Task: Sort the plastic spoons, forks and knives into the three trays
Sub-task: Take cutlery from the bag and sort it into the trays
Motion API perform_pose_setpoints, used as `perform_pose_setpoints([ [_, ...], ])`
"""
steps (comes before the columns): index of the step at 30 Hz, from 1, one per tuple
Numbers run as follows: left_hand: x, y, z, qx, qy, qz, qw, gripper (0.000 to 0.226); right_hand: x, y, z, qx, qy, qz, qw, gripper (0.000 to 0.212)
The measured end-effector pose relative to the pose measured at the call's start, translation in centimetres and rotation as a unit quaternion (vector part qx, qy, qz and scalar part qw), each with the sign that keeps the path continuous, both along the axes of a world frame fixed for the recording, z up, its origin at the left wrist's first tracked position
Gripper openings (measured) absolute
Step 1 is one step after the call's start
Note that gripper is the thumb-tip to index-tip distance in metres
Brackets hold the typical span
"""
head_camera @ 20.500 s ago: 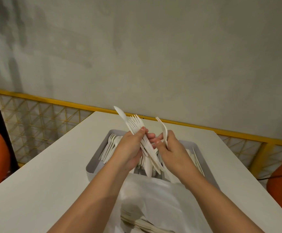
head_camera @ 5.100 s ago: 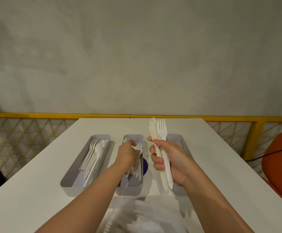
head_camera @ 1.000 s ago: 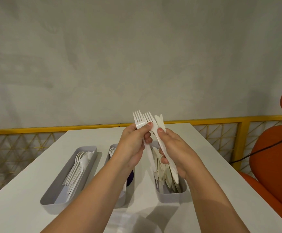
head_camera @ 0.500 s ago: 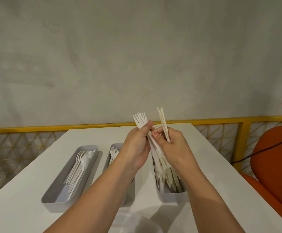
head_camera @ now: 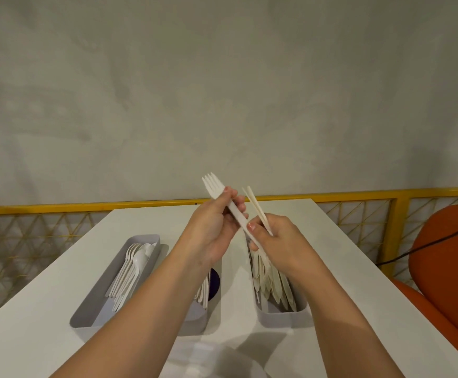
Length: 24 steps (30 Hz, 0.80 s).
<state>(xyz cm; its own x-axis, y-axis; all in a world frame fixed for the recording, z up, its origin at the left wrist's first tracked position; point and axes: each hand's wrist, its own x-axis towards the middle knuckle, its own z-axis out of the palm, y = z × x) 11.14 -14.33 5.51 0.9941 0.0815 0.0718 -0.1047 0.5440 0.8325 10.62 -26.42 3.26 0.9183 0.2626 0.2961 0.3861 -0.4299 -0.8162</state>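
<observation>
Three grey trays stand side by side on the white table point(head_camera: 331, 257). The left tray point(head_camera: 98, 306) holds spoons point(head_camera: 132, 268). The middle tray point(head_camera: 200, 320) is mostly hidden behind my left forearm, with fork handles showing. The right tray point(head_camera: 282, 317) holds knives point(head_camera: 270, 279). My left hand point(head_camera: 214, 230) grips a white fork point(head_camera: 217, 190) with its tines up and to the left. My right hand point(head_camera: 279, 238) pinches thin white knives point(head_camera: 255, 205) seen edge-on, above the right tray. The fork's handle touches my right fingers.
A white plastic bag point(head_camera: 211, 361) lies at the table's near edge. A dark purple round thing point(head_camera: 214, 282) shows by the middle tray. A yellow railing point(head_camera: 386, 195) runs behind the table, and an orange chair point(head_camera: 449, 255) with a black cable stands at the right.
My hands have drawn apart: the left has pulled the fork left and away from the knives that stay in the right hand. Five seconds ago the left hand was down in the middle tray.
</observation>
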Motion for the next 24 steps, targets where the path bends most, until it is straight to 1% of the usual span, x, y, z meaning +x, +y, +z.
perform_pose_setpoints([
  [2,-0.6,0.2,-0.2,0.118,-0.005,-0.06,0.991,0.02,0.0,-0.1,0.2,0.037,0.004,-0.012,0.999,0.021],
  [3,-0.9,0.4,-0.3,0.161,-0.009,-0.078,0.984,0.019,0.0,-0.2,0.2,0.06,0.014,-0.014,0.998,0.022],
  [4,-1.0,0.6,-0.4,0.185,-0.014,-0.086,0.979,0.019,-0.1,-0.2,0.3,0.082,0.029,-0.011,0.996,0.023],
  [6,-1.1,1.1,-0.5,0.186,-0.023,-0.087,0.978,0.019,-0.4,-0.2,0.4,0.113,0.058,0.006,0.992,0.025],
  [9,-0.8,1.7,-0.6,0.165,-0.032,-0.075,0.983,0.019,-0.5,0.1,0.4,0.129,0.079,0.013,0.988,0.025],
  [13,0.3,3.5,-0.9,0.146,-0.024,-0.014,0.989,0.019,-0.2,-0.1,0.3,0.152,0.095,0.0,0.984,0.019],
  [14,0.6,4.1,-1.1,0.161,-0.014,0.011,0.987,0.018,-0.2,-0.2,0.3,0.16,0.102,0.002,0.982,0.02],
  [15,0.9,4.9,-1.4,0.196,0.001,0.043,0.98,0.018,-0.2,-0.4,0.4,0.171,0.109,0.006,0.979,0.021],
  [16,1.3,5.6,-2.0,0.246,0.022,0.077,0.966,0.018,-0.2,-0.5,0.4,0.183,0.117,0.012,0.976,0.022],
  [17,1.7,6.4,-2.7,0.309,0.048,0.111,0.943,0.019,-0.2,-0.5,0.5,0.197,0.125,0.017,0.972,0.022],
  [18,2.2,7.2,-3.7,0.38,0.078,0.141,0.911,0.02,-0.3,-0.6,0.6,0.211,0.133,0.023,0.968,0.023],
  [20,3.0,8.4,-5.5,0.526,0.132,0.167,0.823,0.024,-0.4,-0.5,0.8,0.244,0.153,0.033,0.957,0.024],
  [21,3.2,8.7,-6.4,0.586,0.149,0.162,0.78,0.027,-0.4,-0.4,0.9,0.26,0.166,0.038,0.95,0.025],
  [22,3.4,8.8,-7.2,0.635,0.16,0.153,0.74,0.028,-0.4,-0.3,1.0,0.277,0.179,0.042,0.943,0.027],
  [24,3.6,8.5,-8.6,0.705,0.171,0.137,0.675,0.024,-0.4,-0.3,1.1,0.312,0.206,0.057,0.926,0.032],
])
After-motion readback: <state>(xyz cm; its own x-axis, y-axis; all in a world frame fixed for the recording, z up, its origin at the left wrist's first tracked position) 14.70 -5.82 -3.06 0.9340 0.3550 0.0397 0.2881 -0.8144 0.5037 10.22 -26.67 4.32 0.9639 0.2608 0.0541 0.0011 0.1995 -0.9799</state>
